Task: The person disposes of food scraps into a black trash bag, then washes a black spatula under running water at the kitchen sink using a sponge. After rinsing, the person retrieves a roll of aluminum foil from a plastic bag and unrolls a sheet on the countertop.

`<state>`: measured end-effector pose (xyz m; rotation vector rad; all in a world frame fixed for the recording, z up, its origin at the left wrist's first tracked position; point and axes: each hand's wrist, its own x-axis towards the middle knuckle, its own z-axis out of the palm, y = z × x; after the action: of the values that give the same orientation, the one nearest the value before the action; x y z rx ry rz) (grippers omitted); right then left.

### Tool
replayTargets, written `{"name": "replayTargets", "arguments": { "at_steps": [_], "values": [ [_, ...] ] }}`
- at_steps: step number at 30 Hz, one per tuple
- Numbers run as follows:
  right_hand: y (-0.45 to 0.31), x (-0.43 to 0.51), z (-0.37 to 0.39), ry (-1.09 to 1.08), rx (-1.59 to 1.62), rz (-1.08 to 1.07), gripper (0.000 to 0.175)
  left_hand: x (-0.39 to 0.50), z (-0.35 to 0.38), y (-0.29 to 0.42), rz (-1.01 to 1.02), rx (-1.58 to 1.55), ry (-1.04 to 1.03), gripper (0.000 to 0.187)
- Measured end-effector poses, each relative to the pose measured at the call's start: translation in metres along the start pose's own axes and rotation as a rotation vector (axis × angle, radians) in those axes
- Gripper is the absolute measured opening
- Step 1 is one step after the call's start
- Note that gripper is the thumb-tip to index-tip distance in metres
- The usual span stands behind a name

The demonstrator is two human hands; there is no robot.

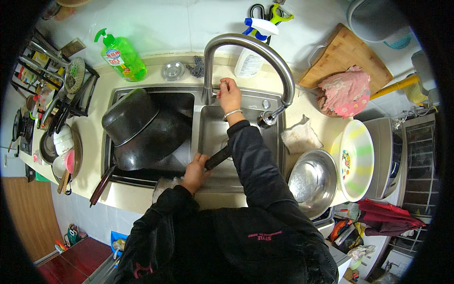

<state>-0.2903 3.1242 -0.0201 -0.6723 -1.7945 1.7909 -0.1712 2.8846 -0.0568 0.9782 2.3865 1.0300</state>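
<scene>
Over the right basin, my right hand [230,97] has its fingers closed around the small lever [223,82] at the base of the gooseneck faucet [250,37]. No water is visible at the spout head [266,119]. My left hand [197,174], low at the front of the sink, grips a tool by its dark handle [218,158]. Beside that hand shows a broad metal part [164,186], perhaps its blade, mostly hidden by hand and sleeve. In the left basin, a dark pot [127,117] lies tilted on a black wok [149,145], whose wooden handle [103,186] juts over the front edge.
Behind the sink stand a green detergent bottle [124,58] and a spray bottle [250,58]. A white cloth [301,136], a steel bowl [314,181] and a plastic basin [354,161] crowd the right counter. Pans and bowls [64,142] sit at the left, near a utensil rack [90,88].
</scene>
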Motion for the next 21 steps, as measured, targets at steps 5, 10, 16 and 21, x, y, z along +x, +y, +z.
{"name": "replayTargets", "arguments": {
  "at_steps": [5,10,16,21],
  "values": [
    [0.008,0.009,-0.001,0.165,0.102,0.157,0.019,-0.002,0.001,0.000,0.049,0.005,0.017,0.047],
    [0.026,-0.027,-0.037,0.019,0.357,0.131,0.039,0.001,-0.001,0.004,0.021,0.020,-0.031,0.046],
    [0.042,-0.201,-0.073,0.135,-0.013,0.163,0.007,0.006,-0.001,0.009,0.030,0.052,-0.020,0.045],
    [0.008,-0.284,-0.066,-0.502,-0.372,-0.267,0.014,0.017,0.000,0.011,0.150,0.134,0.049,0.040]
  ]
}}
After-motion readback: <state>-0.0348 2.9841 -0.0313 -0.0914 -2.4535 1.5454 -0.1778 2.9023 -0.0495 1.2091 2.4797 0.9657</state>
